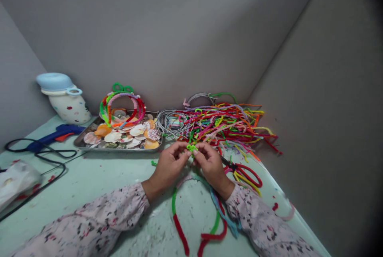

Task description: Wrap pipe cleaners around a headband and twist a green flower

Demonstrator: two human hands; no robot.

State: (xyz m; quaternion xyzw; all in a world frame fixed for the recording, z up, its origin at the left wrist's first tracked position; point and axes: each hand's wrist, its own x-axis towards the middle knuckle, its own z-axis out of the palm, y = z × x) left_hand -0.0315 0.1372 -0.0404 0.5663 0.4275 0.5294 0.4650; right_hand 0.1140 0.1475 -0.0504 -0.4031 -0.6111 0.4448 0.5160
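Between my fingertips is a bright green pipe cleaner, bent into small loops. My left hand pinches it from one side and my right hand from the other, both raised a little above the table. Below them lies a headband wrapped in pink, green and red pipe cleaner. A loose red pipe cleaner crosses its right arm, and light blue pipe cleaners lie near my right wrist. Scissors with red handles rest just right of my right hand.
A metal tray of seashells carries several wrapped headbands. Bare wire hoops and a heap of coloured pipe cleaners lie behind my hands. At left are a blue glue gun, its black cord, a bottle and a plastic bag.
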